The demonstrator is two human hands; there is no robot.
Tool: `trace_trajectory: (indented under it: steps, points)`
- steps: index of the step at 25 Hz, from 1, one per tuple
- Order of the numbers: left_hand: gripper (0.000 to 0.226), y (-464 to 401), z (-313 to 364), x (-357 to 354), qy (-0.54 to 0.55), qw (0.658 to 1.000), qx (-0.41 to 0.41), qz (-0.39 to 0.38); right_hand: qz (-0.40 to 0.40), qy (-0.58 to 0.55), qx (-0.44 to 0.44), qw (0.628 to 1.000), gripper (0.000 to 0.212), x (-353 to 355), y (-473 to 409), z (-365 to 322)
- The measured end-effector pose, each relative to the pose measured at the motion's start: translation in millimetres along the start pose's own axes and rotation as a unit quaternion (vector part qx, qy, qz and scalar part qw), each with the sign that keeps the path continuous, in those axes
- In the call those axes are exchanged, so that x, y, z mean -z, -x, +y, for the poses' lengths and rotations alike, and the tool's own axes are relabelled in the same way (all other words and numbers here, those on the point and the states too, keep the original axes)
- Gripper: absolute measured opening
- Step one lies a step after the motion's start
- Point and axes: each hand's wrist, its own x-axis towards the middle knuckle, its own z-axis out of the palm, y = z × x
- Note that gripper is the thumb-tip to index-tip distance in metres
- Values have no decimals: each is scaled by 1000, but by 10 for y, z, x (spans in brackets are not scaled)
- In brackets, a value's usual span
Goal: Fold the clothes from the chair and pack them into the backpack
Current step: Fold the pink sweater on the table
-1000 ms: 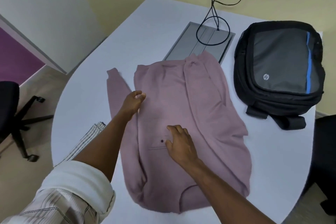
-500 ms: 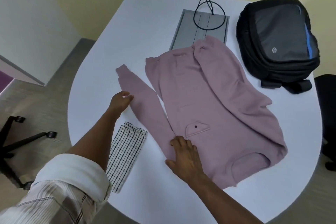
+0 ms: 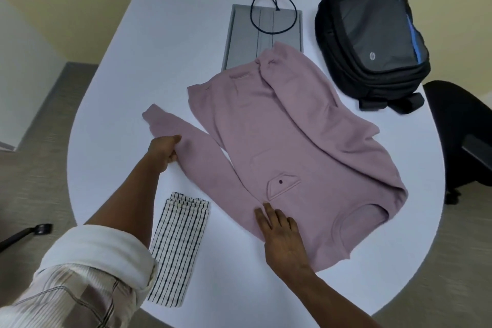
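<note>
Left hand (image 3: 165, 148) has shifted off the sweater's (image 3: 287, 146) chest and out to the sleeve (image 3: 186, 146) over the last second. It's now pinching the sleeve about midway, fingers curled round the edge of the fabric. Right hand (image 3: 282, 237) has slid down from the pocket (image 3: 282, 184) area to the near hem and is lying flat, fingers spread, palm down, pressing the fabric, not gripping anything.

Meaning for the task: looks like the sleeve is getting laid out straight, or lifted to fold in over the body. The other sleeve is already lying across the body on the right. So the sweater fold is at an early stage, in my read.

Sweater is lying flat on the white table (image 3: 127, 66), collar end resting on the grey tray (image 3: 239, 34), hem toward the person. The sleeve is angling out from the body toward the table's left edge, cuff beyond the left hand. Right hand is touching the hem just below the pocket.

Striped cloth (image 3: 178, 247), already folded, is sitting near the table edge between the two arms, apart from the sweater. Backpack (image 3: 372, 34) is lying at far right, just beside the sweater's shoulder; can't tell if it's unzipped. Nothing packed yet, as far as visible.
</note>
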Motion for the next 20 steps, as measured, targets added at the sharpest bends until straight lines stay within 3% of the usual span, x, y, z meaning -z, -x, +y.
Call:
trace_trajectory:
  steps: [6, 10, 13, 17, 20]
  points:
    - [15, 50, 225, -92, 29, 996, -66, 42, 90, -32, 27, 995, 59, 56, -23, 68]
    - [15, 157, 612, -188, 53, 989, -132, 32, 93, -200, -74, 973, 35, 218, -123, 141]
    - [22, 249, 949, -425, 22, 983, -177, 43, 64, -372, -98, 921, 6, 417, -233, 297]
    - [34, 321, 1315, -957, -28, 971, -232, 47, 31, -558, -115, 822, 15, 667, -391, 622]
    - [53, 259, 1528, -1400, -99, 967, -234, 16, 25, -591, -167, 789, 17, 677, -536, 981]
